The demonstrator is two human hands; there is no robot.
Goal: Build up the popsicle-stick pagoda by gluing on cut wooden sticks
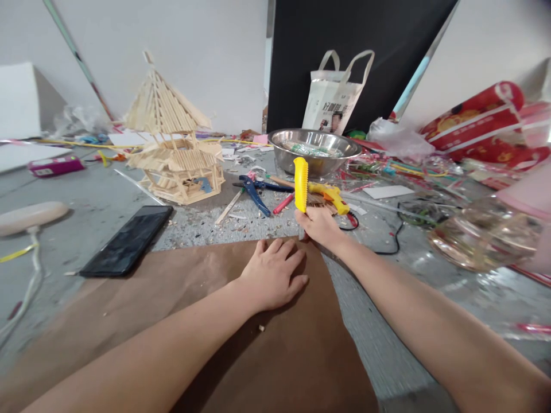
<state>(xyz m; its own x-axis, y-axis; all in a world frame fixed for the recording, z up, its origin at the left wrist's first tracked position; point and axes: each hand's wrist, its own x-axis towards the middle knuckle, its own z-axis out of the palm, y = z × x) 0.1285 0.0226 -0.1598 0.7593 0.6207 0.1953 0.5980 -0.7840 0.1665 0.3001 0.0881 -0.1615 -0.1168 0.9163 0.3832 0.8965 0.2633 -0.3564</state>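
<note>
My left hand (275, 275) lies flat with fingers spread, pressing on a large sheet of brown paper (327, 338). Beyond it, at the sheet's far right corner, my right hand (321, 226) is closed on a yellow utility knife (301, 186). Its ridged handle stands upright above the fist; the lower end is mostly hidden by my fingers. Just behind the right hand are a yellow glue gun (330, 196), a red pen (284, 203) and blue-handled pliers (256, 195). A small pale scrap (262, 328) rests on the paper.
A wooden stick pavilion model (172, 155) stands at the back left, behind a black phone (129, 241). A steel bowl (316, 163) and a white bag (331, 100) are at the back. To the right are a pink-topped clear container (486, 235), a black cord (398, 241) and craft scraps.
</note>
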